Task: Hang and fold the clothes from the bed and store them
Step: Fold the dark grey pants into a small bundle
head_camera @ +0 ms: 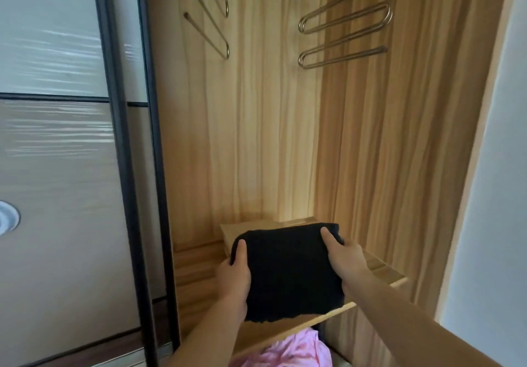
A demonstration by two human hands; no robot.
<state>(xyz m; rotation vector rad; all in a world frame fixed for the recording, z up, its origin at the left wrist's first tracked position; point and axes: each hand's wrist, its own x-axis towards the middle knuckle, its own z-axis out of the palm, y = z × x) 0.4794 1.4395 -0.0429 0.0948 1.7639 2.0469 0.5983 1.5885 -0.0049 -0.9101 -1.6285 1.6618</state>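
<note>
A folded black garment (288, 272) lies flat over the wooden wardrobe shelf (196, 278), its near edge at the shelf's front lip. My left hand (235, 278) grips its left side, thumb on top. My right hand (346, 258) grips its right side, thumb pressed on the far corner. Under the garment's far end a flat light-wood box or board (245, 228) shows at the back of the shelf.
Several metal hangers (342, 21) hang above on the right, more hangers (211, 18) on the left. A pink garment (288, 349) lies in the compartment below the shelf. The sliding wardrobe door (62, 167) with a dark frame stands at left; a white wall (496, 167) at right.
</note>
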